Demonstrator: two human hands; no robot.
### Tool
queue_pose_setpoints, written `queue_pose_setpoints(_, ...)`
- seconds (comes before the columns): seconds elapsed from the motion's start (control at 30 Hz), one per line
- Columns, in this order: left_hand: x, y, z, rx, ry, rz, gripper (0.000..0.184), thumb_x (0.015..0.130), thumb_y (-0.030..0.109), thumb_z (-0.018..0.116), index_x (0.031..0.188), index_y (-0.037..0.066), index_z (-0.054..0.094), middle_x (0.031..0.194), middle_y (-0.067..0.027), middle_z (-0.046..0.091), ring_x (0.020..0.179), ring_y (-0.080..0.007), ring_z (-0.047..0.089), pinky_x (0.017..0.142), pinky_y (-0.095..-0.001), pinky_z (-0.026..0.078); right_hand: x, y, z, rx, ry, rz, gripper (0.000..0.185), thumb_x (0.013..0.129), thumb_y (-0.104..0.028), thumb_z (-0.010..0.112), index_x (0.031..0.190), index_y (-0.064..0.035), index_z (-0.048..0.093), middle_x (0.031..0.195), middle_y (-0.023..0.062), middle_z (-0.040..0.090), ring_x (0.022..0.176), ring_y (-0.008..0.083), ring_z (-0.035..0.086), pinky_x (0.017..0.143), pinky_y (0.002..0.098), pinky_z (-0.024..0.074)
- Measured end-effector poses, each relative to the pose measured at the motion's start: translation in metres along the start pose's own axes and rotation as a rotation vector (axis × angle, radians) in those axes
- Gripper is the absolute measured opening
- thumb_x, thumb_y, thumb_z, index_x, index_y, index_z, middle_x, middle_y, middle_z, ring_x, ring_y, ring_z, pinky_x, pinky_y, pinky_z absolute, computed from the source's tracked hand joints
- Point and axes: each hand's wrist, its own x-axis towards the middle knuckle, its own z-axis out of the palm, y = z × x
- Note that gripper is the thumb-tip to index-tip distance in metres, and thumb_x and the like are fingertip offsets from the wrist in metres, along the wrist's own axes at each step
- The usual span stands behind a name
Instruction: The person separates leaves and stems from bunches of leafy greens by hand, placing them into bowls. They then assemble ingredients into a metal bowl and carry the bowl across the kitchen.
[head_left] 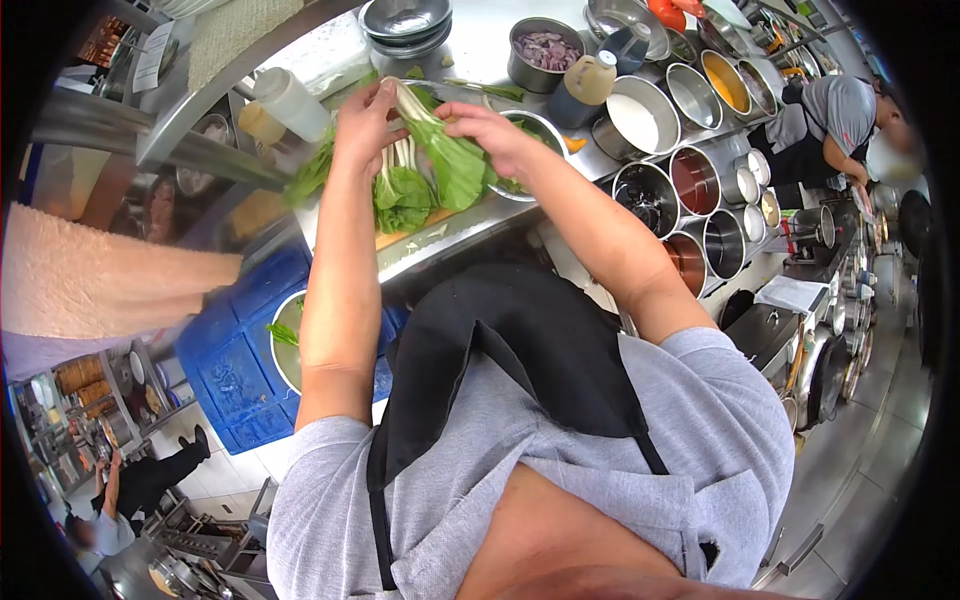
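Observation:
Leafy greens with pale stems [450, 165] are held over a cutting board [440, 214] near the counter's front edge. My left hand [368, 125] is closed around the stem ends. At the right side of the leaves is my right hand [487, 132], its fingers bent and touching the leaf edge; whether it grips a leaf is unclear. More greens [403, 200] lie on the board below. Just right of them stands a metal bowl [550, 130] with greens inside, partly behind my right hand.
Pots of sauces [693, 180] and a dark bottle [582, 88] stand to the right. Stacked bowls [408, 25] and a squeeze bottle [290, 102] are behind. A blue crate [225, 370] sits lower left. Another person's arm [110, 275] reaches in at left; a person [835, 120] works at right.

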Motion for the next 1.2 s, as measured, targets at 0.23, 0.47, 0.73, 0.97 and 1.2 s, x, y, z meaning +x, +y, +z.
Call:
queue_pose_setpoints(0.23, -0.002, -0.03, -0.014, -0.198, -0.218, 0.063, 0.04, 0.099, 0.017, 0.051, 0.135, 0.0, 0.045, 0.12, -0.0119, 0.061, 0.106, -0.02, 0.06, 0.084, -0.0377, 0.051, 0.013, 0.02, -0.004, 0.183, -0.091, -0.024, 0.032, 0.089, -0.004, 0.048, 0.119, 0.0005, 0.055, 0.107, 0.0154, 0.067, 0.097, 0.0234, 0.067, 0.089, 0.0367, 0.0539)
queue_pose_setpoints(0.47, -0.009, -0.023, -0.009, -0.128, -0.122, 0.05, 0.036, 0.096, 0.015, 0.057, 0.128, -0.001, 0.051, 0.105, -0.0092, 0.066, 0.089, -0.0171, 0.064, 0.078, -0.0313, 0.051, 0.022, 0.031, -0.008, -0.375, 0.072, -0.203, 0.027, 0.09, -0.005, 0.057, 0.117, -0.0025, 0.056, 0.1, 0.0066, 0.064, 0.092, 0.0132, 0.061, 0.079, 0.0308, 0.0522)
queue_pose_setpoints(0.73, -0.003, -0.04, -0.005, 0.154, -0.162, 0.119, 0.022, 0.099, 0.02, 0.054, 0.105, -0.001, 0.06, 0.085, -0.0061, 0.062, 0.073, -0.0139, 0.058, 0.066, -0.0293, 0.048, -0.012, -0.029, 0.017, -1.24, 0.177, -0.376, 0.024, 0.09, -0.013, 0.059, 0.112, -0.0042, 0.059, 0.101, 0.0094, 0.065, 0.092, 0.023, 0.062, 0.076, 0.0366, 0.0519)
queue_pose_setpoints(0.97, -0.024, -0.015, 0.01, 0.9, -0.598, 0.133, 0.039, 0.1, 0.033, 0.044, 0.11, -0.003, 0.058, 0.096, -0.0161, 0.065, 0.089, -0.0304, 0.062, 0.079, -0.0426, 0.048, -0.036, -0.039, 0.015, -1.798, -0.036, -0.53, 0.029, 0.087, -0.017, 0.052, 0.113, -0.0037, 0.051, 0.091, 0.0175, 0.063, 0.089, 0.0357, 0.064, 0.078, 0.0483, 0.0513)
queue_pose_setpoints(1.2, -0.029, -0.059, 0.012, 1.143, -0.762, 0.177, 0.038, 0.099, 0.033, 0.046, 0.113, -0.001, 0.058, 0.106, -0.0257, 0.063, 0.101, -0.0405, 0.06, 0.087, -0.0454, 0.045, -0.061, 0.005, 0.001, -1.684, -0.165, -0.298, 0.02, 0.089, -0.019, 0.05, 0.094, 0.0003, 0.047, 0.08, 0.0201, 0.063, 0.077, 0.041, 0.063, 0.065, 0.0518, 0.0469)
